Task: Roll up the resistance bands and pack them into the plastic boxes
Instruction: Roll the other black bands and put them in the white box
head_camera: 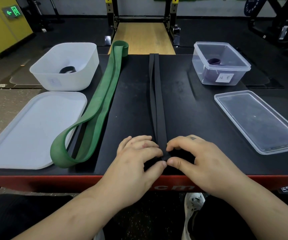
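The left hand [136, 158] and right hand [195, 156] both pinch the near end of the long narrow black rubber resistance band [155, 94] with thumbs and curled fingertips, at the front of the black padded platform [131, 101]; the rest runs straight away from them. Four bands show: this one, a wide green rubber band [103, 94] loose to its left, a rolled black band [67, 69] in the white opaque plastic box [67, 82], and a rolled purple band [214, 61] in the clear plastic box [209, 78]. Two lids, a white plastic lid [32, 129] and a clear plastic lid [261, 118], lie flat before the two boxes.
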`<state>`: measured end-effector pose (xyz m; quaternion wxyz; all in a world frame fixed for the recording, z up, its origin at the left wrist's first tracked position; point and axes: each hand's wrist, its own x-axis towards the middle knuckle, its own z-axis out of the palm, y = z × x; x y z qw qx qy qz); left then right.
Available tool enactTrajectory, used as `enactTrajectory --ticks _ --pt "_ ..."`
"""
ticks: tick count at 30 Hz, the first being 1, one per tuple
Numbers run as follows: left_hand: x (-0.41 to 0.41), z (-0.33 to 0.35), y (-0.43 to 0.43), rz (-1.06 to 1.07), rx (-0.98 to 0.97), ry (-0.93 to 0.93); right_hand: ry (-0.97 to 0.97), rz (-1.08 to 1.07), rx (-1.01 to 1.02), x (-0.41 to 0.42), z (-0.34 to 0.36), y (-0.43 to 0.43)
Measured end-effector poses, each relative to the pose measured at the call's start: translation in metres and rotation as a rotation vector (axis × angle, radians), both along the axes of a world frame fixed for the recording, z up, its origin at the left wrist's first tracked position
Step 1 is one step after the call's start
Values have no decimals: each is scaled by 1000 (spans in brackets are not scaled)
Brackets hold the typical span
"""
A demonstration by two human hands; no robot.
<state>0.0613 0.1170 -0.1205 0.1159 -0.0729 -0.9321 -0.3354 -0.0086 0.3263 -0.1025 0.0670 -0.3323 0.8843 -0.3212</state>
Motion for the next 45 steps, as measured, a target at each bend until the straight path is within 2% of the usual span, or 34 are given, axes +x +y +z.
enactTrajectory --ticks 7,16,23,28,33,40,45 --pt "-4 5 -1 -4 -16 -32 12 39 106 1 1 0" --pt "-4 4 -2 31 9 -16 105 32 45 -8 -1 -3" --pt "-3 8 -6 -40 -7 -35 83 33 32 -9 1 -7" --pt "-8 -1 -8 -49 -125 30 48 26 50 -12 2 -10" --pt "-14 -2 -8 -19 -82 105 46 -8 47 -11 1 -13" --pt "-21 1 -10 -13 -72 22 -10 -64 17 -12 3 -9" --pt "-24 4 -11 0 -79 -6 33 -47 42 -13 4 -7"
